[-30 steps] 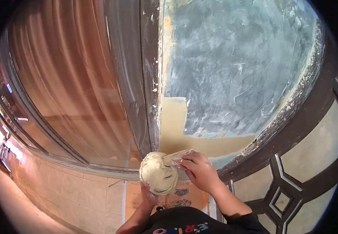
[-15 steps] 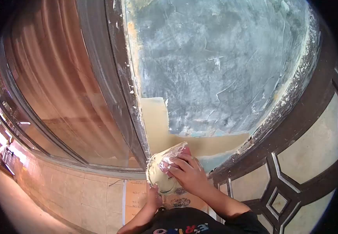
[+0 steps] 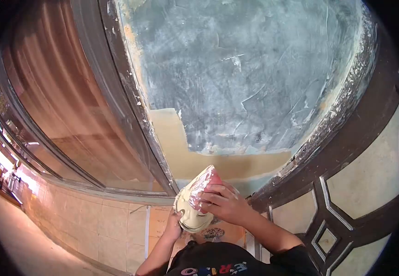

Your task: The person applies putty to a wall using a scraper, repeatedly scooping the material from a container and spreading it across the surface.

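My left hand point(image 3: 174, 225) grips the rim of a round tub point(image 3: 195, 228) of cream-coloured putty, the thumb at its near left edge. A red putty spreader point(image 3: 214, 178), its face smeared with whitish putty, is in my right hand point(image 3: 226, 202). The fingers wrap over its back, and it leans over the tub, its edge pointing up toward the wall. Ahead is a grey-blue wall point(image 3: 218, 83). A smooth beige putty band point(image 3: 236, 165) covers its lower edge and lower left corner.
A dark wooden window frame point(image 3: 109, 92) with a curtain point(image 3: 52, 92) behind glass stands left. On the right is a dark panelled door point(image 3: 333, 193). Printed cardboard point(image 3: 158, 221) lies on the tiled floor point(image 3: 112, 230) beneath the tub.
My view has shifted slightly, so the wall appears farther left. The spreader has tipped a little more upright over the tub, and my left hand still holds the rim.
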Demonstrator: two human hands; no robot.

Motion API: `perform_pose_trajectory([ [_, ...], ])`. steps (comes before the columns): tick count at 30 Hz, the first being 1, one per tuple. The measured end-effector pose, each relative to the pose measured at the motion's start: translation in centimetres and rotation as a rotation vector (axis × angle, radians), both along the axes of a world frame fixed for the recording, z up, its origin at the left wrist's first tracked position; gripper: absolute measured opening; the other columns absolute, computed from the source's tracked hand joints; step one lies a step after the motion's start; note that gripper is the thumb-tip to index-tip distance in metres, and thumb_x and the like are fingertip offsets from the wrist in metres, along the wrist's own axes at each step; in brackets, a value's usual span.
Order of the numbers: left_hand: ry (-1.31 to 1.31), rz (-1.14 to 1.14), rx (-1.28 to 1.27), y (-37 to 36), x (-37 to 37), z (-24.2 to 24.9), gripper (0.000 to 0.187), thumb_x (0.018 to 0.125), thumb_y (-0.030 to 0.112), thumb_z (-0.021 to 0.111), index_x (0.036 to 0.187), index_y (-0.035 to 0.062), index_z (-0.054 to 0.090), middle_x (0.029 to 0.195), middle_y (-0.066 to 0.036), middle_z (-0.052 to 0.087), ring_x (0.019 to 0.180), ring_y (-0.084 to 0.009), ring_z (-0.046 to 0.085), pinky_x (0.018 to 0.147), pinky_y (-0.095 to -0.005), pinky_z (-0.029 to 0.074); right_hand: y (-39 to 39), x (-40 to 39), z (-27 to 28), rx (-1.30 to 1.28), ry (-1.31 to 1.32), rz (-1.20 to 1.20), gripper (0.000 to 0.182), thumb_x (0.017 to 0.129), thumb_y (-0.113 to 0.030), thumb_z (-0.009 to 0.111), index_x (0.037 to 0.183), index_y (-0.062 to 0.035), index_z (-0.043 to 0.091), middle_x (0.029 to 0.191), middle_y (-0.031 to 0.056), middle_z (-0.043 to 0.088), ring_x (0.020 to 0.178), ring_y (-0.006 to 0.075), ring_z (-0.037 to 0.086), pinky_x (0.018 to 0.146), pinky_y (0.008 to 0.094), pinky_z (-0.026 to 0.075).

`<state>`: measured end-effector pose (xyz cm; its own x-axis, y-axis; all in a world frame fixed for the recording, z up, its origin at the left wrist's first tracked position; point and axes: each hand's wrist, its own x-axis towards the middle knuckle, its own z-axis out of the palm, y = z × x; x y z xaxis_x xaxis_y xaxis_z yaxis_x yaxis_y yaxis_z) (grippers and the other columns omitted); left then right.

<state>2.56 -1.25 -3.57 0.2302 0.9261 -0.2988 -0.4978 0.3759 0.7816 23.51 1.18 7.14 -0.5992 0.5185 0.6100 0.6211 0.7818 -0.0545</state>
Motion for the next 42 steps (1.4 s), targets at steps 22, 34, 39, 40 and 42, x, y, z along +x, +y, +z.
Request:
perform_pose_trajectory([
  [22,-0.022,0.161,-0.321,-5.2,2.3,-3.1,0.058,0.081,0.04,0.045,0.125,0.0012,0.043,0.121,-0.014,0.054,0.108,-0.0254,0.054,0.095,-0.0369,0.043,-1.6,12.0,-9.9,-0.938,0.602,-0.523,0.019,0.083,-0.021,0.065,0.095,-0.0061,0.063,0.076,0.0079,0.06,0.066,0.0144,0.059,0.056,0.0284,0.045],
  [34,-0.141,0.09,-0.287,-4.0,-2.3,-4.3,0.052,0.084,0.033,0.047,0.125,0.0007,0.043,0.122,-0.015,0.053,0.11,-0.0272,0.054,0.097,-0.0381,0.042,-1.3,2.8,-19.8,-1.482,1.815,-0.375,0.028,0.092,-0.033,0.052,0.102,-0.0078,0.045,0.084,0.0087,0.056,0.063,0.0194,0.063,0.055,0.0295,0.054],
  [39,-0.132,0.108,-0.254,-3.4,-6.8,-3.4,0.054,0.082,0.032,0.048,0.125,-0.0011,0.042,0.121,-0.016,0.053,0.11,-0.028,0.054,0.096,-0.0379,0.043,1.2,-3.0,-20.3,-1.524,1.855,-0.325,0.035,0.091,-0.04,0.051,0.102,-0.0067,0.046,0.084,0.0098,0.056,0.066,0.0202,0.063,0.057,0.0297,0.055],
  [40,-0.152,0.108,-0.24,-3.4,-8.0,-3.8,0.055,0.082,0.032,0.047,0.125,-0.0014,0.041,0.122,-0.016,0.053,0.11,-0.0281,0.054,0.096,-0.0379,0.043,2.0,-4.0,-20.0,-1.529,1.832,-0.29,0.036,0.091,-0.04,0.051,0.103,-0.0066,0.047,0.084,0.0097,0.057,0.066,0.0202,0.063,0.057,0.0293,0.055],
  [42,-0.142,0.111,-0.236,-3.1,-9.9,-4.7,0.056,0.082,0.032,0.045,0.126,-0.0012,0.041,0.122,-0.017,0.052,0.11,-0.0283,0.054,0.096,-0.0381,0.042,3.9,-6.2,-18.6,-1.459,1.848,-0.26,0.035,0.091,-0.038,0.051,0.105,-0.0061,0.047,0.083,0.0096,0.057,0.067,0.0201,0.064,0.056,0.0286,0.055],
])
